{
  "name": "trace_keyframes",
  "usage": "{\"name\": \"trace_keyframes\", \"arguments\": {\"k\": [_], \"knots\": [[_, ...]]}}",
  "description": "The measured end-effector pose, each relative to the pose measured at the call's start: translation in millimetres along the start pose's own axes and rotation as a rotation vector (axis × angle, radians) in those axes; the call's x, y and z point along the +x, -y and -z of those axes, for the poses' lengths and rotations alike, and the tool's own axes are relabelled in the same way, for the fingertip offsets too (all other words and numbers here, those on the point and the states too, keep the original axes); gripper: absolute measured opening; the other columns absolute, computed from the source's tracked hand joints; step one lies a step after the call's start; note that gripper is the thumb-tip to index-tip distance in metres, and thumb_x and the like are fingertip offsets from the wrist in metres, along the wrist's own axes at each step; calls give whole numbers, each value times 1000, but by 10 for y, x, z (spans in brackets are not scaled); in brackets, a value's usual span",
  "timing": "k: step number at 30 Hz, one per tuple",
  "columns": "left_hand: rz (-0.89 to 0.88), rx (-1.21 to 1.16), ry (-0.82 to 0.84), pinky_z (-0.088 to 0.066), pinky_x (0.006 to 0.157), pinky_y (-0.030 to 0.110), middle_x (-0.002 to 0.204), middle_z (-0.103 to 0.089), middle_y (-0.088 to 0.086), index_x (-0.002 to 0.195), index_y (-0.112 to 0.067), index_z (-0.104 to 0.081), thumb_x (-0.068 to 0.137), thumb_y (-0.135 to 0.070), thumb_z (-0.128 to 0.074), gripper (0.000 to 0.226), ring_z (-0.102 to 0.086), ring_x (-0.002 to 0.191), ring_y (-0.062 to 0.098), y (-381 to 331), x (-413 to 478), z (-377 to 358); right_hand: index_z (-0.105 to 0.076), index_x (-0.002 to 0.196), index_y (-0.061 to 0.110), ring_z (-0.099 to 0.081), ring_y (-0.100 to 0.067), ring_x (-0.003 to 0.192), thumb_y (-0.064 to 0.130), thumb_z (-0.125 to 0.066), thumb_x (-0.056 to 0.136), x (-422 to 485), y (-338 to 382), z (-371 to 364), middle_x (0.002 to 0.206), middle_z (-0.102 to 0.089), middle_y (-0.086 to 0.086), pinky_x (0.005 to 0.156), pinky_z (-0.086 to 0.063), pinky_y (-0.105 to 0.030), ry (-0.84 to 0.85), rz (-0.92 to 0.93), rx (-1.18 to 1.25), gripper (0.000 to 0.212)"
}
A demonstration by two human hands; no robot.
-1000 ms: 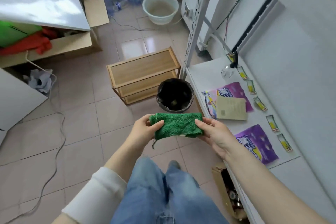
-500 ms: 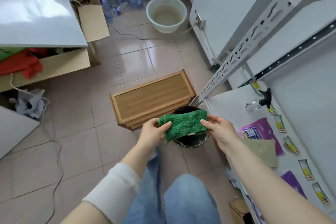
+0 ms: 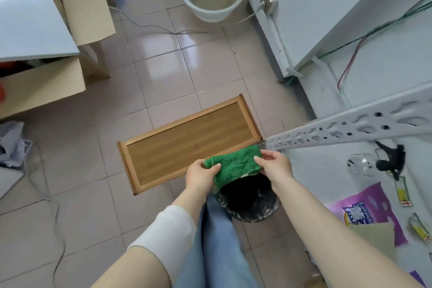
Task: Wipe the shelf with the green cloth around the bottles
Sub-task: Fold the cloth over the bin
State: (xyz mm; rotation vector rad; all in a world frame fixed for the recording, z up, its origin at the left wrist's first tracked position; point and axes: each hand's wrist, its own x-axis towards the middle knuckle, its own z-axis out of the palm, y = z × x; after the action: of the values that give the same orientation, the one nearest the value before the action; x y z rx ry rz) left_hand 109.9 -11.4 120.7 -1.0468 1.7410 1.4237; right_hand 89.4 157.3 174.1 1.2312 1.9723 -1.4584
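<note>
Left grip, right grip — green cloth

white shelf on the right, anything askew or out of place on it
The purple plastic packet lies flat, partly under a tan card sheet, and small yellow sachets lie scattered at differing angles. Nothing looks spilled.

A pale bucket stands on the floor tiles, well apart from a black bin (bag-lined).
</note>
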Motion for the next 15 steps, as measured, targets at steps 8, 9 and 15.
{"name": "trace_keyframes", "arguments": {"k": [8,9,15], "knots": [[-39,124,-21,-52,90,43,114,-62,5,108,-12,-59,76,-29,-71,39,-64,99,32,34,1424,-633,-61,113,9,-59,-23,111,10,-66,83,1583,-241,-484,120,-64,-7,99,-44,-34,-77,111,-339,31],[-39,121,-22,-52,90,43,114,-62,6,109,-13,-58,77,-29,-71,39,-65,99,32,41,1501,-676,-61,113,9,-59,-23,111,10,-65,83,1694,-273,-507,120,-64,-7,99,-44,-33,-84,115,-351,31],[-27,148,-57,-54,85,43,111,-63,10,112,-11,-58,79,-28,-69,38,-67,91,31,35,1675,-788,-62,112,11,-59,-22,109,11,-64,84,1924,-400,-613,118,-65,-6,91,-42,-25,-171,117,-382,28]]}}
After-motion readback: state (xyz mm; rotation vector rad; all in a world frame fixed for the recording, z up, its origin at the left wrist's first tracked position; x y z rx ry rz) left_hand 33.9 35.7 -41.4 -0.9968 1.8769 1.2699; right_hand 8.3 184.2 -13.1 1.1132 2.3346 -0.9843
